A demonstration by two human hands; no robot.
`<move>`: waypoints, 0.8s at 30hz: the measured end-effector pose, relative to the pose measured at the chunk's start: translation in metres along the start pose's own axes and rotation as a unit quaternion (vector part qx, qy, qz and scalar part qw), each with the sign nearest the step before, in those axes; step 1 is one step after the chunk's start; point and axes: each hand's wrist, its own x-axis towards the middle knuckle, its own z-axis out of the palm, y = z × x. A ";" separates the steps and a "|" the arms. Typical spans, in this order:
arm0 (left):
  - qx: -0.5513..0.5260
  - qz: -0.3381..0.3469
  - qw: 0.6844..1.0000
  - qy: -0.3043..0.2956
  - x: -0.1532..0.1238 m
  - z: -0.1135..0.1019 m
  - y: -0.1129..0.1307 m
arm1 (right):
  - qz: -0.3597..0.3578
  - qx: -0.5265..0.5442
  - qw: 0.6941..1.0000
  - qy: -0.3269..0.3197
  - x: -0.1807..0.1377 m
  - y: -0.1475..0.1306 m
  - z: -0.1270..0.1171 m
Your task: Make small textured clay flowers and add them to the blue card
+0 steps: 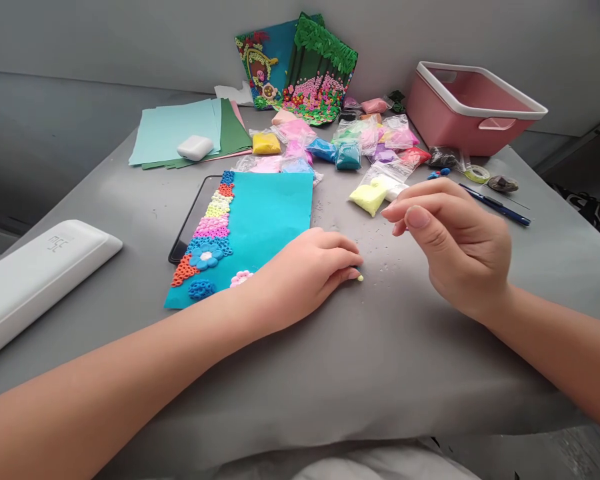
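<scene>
My left hand (320, 270) rests low over the table, its fingers drawn together. At its fingertips is a tiny yellow piece of clay (361, 278). Beneath and behind that forearm lies a teal sheet (273, 213), partly covered by it. Bands of small coloured clay rings (213, 230) run down the sheet's left side, with a blue clay flower (206, 256) and a pink flower (241, 277) lower down. My right hand (460, 247) is raised over the table on the right, fingers curled, thumb close against them; nothing shows in it. A bag of pale yellow clay (369, 197) lies just beyond it.
Bags of coloured clay (347, 155) spread across the back, before two decorated pictures (320, 73). A pink basket (460, 113) stands back right, near a blue pen (500, 205) and tape roll (477, 174). Paper sheets (175, 130), a white case (195, 147) and a long white device (45, 273) lie left.
</scene>
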 end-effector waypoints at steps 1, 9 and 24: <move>-0.001 -0.010 1.000 -0.004 0.000 -0.001 0.002 | 0.003 -0.004 1.000 -0.003 0.000 0.000 0.000; -0.256 -0.182 0.946 0.080 0.003 -0.018 0.026 | -0.037 -0.041 0.994 -0.094 0.002 0.009 -0.003; -0.528 -0.221 0.818 0.048 0.005 -0.018 0.029 | -0.186 -0.097 0.970 -0.120 -0.003 0.002 -0.007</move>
